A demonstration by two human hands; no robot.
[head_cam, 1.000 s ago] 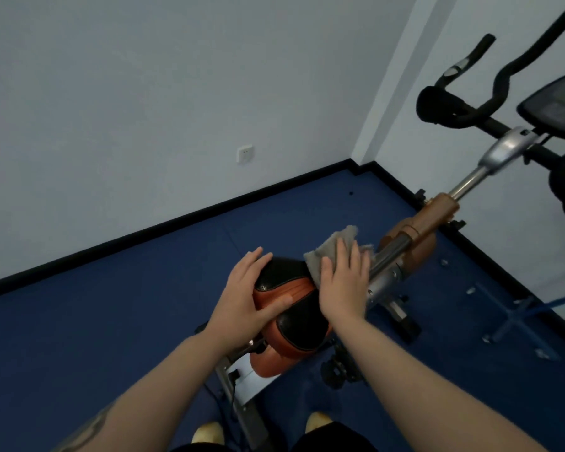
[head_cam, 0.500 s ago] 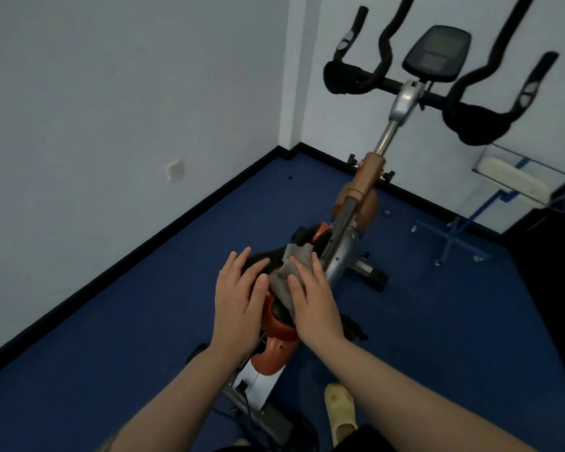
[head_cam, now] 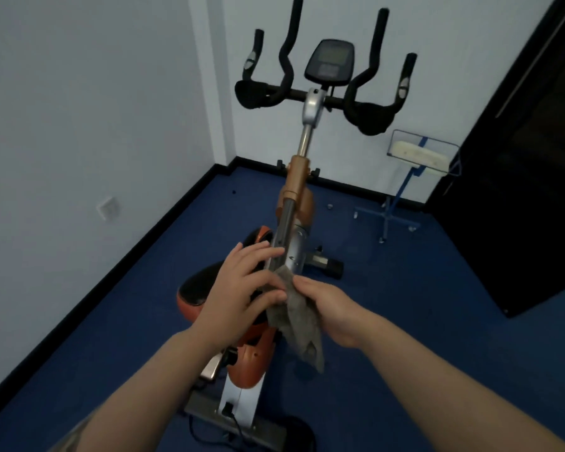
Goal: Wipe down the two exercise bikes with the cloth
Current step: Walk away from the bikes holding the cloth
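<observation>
- Exercise bike [head_cam: 299,203]: stands on the blue floor [head_cam: 405,321], front end toward the white wall corner.
- Handlebars [head_cam: 366,112]: black, multi-grip, with a dark console [head_cam: 330,62] mounted at centre.
- Saddle [head_cam: 196,288]: black and orange, partly covered by the left hand.
- Left hand [head_cam: 242,288]: fingers spread over the saddle; thumb touches the cloth.
- Cloth [head_cam: 299,318]: grey, crumpled, hanging down between both hands.
- Right hand [head_cam: 331,308]: grips the cloth at its upper part, just beside the frame tube.
- Blue stand [head_cam: 402,190]: near the wall, right of the bike, carrying a white pad [head_cam: 419,154].
- Wall socket [head_cam: 108,208]: on the left wall.
</observation>
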